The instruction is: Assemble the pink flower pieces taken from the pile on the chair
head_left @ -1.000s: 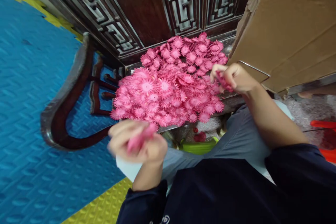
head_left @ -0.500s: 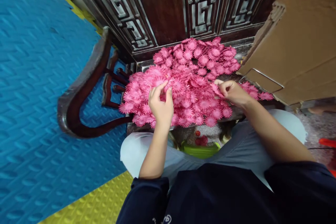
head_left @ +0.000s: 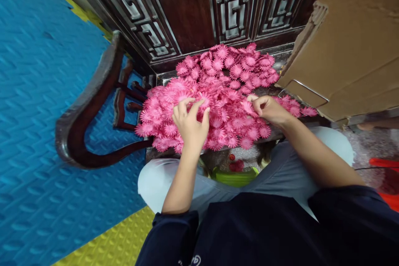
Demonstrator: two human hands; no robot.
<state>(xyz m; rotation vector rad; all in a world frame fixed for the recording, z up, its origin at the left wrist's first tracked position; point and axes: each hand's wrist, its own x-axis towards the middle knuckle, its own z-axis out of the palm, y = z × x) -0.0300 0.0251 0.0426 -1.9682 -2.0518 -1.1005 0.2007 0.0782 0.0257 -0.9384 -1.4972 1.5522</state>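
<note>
A big heap of pink fabric flowers (head_left: 218, 87) covers the seat of a dark carved wooden chair (head_left: 93, 104) in front of me. My left hand (head_left: 189, 122) rests on the near left of the heap, fingers spread over the petals and touching them. My right hand (head_left: 268, 109) sits at the heap's right side, thumb and fingers pinched on a pink flower (head_left: 249, 107). Both forearms come out of dark blue sleeves.
A brown cardboard box flap (head_left: 349, 45) with a metal staple stands at the right, close to my right hand. The chair's carved back (head_left: 230, 4) rises behind the heap. Blue foam floor mats (head_left: 34, 112) lie at the left; a green object (head_left: 237, 176) lies under the seat.
My left hand rose from near my lap, where it held something pink, onto the heap and spread its fingers. My right hand lowered onto the heap's right side, still pinching a flower.
</note>
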